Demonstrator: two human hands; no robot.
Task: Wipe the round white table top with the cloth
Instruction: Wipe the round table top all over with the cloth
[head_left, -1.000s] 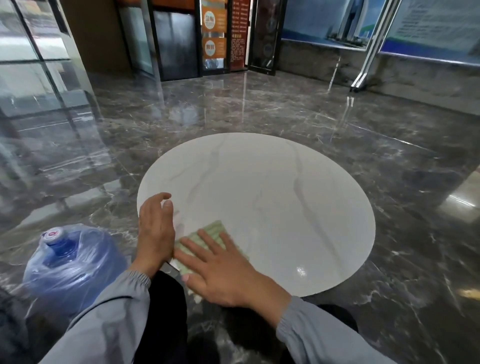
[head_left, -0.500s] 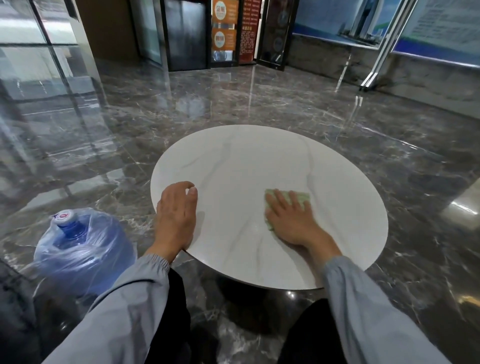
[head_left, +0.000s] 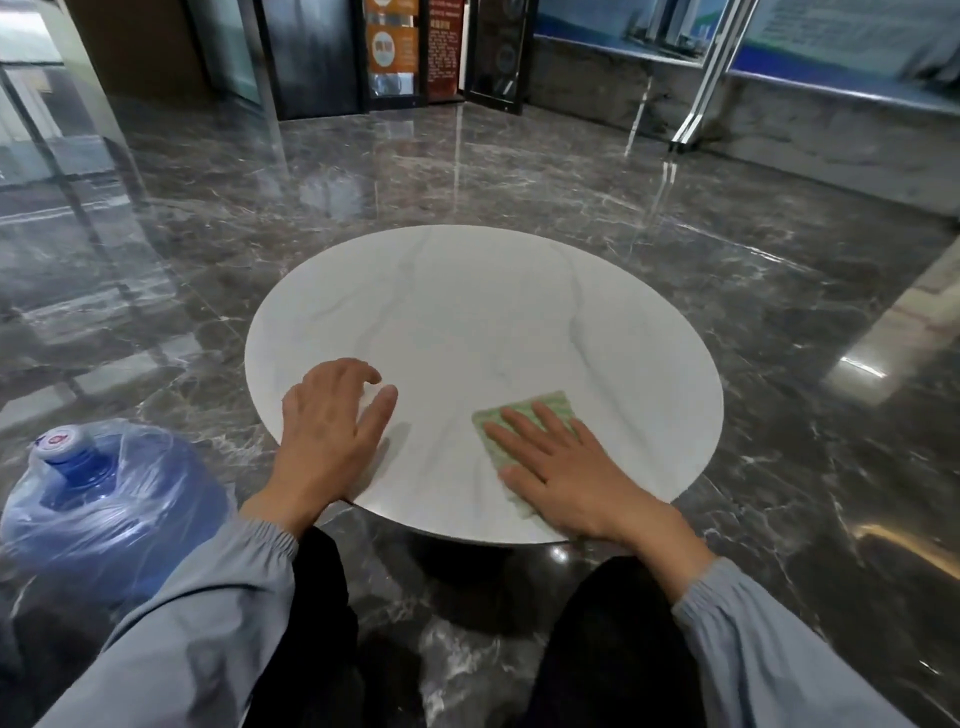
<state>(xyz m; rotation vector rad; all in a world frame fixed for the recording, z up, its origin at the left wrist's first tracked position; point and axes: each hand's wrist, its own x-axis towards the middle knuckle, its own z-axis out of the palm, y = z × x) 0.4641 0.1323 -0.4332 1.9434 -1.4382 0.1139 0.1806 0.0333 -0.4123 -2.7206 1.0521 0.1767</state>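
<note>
The right hand presses flat, fingers straight, on the pale green rectangular cloth near the round white marble table's near-right edge; the cloth's long axis runs near-to-far. The left hand rests open at the near-left edge.

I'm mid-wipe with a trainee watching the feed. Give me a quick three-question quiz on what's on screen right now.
1. Multiple choice: where on the table top does the cloth lie?
A) at the far rim
B) dead centre
C) by the near rim, under the right hand
2. True or false: the left hand pinches a corner of the cloth.
3. Fill in: on the floor at the person's left stands a blue ____ wrapped in clear plastic.

Key
1. C
2. False: it rests on the table top, apart from the cloth.
3. water bottle
</note>
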